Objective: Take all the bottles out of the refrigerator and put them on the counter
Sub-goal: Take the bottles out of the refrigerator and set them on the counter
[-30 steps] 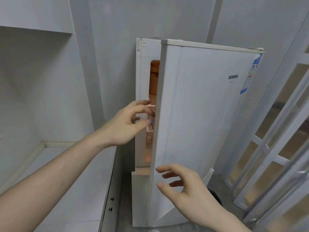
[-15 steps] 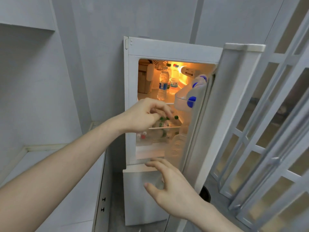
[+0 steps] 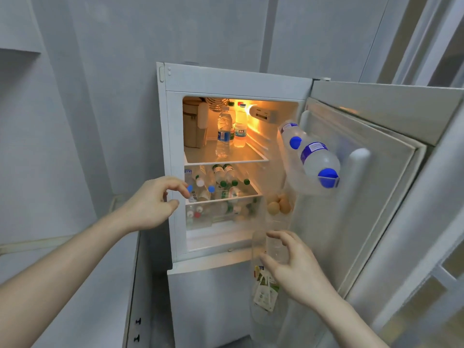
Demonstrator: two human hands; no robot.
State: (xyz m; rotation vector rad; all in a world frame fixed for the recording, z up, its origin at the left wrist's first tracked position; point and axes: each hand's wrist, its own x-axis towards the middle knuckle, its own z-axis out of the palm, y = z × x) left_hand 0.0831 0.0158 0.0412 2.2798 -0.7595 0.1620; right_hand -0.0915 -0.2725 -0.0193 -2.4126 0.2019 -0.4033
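The white refrigerator (image 3: pixel 233 81) stands open and lit. Three upright bottles (image 3: pixel 224 131) stand on its top shelf. Several bottles (image 3: pixel 221 183) with blue and green caps lie on the middle shelf, and more bottles (image 3: pixel 213 213) lie in the drawer below. Two blue-capped bottles (image 3: pixel 319 162) lie in the upper rack of the open door (image 3: pixel 376 136). My left hand (image 3: pixel 150 204) hovers at the fridge's left edge beside the middle shelf, fingers loosely curved, holding nothing. My right hand (image 3: pixel 296 267) is spread in front of the clear lower door rack, empty.
The white counter (image 3: pixel 75 285) runs along the left wall, below and left of the fridge, with cabinet knobs (image 3: pixel 137 329) on its front. Eggs (image 3: pixel 278 204) sit in the door. A bag (image 3: pixel 265 290) hangs low in the door. Glass-paned doors (image 3: pixel 439 285) stand at right.
The fridge door has swung from nearly closed to wide open, showing the lit shelves and bottles. My left hand came off the door edge; my right hand moved up toward the door's lower rack.
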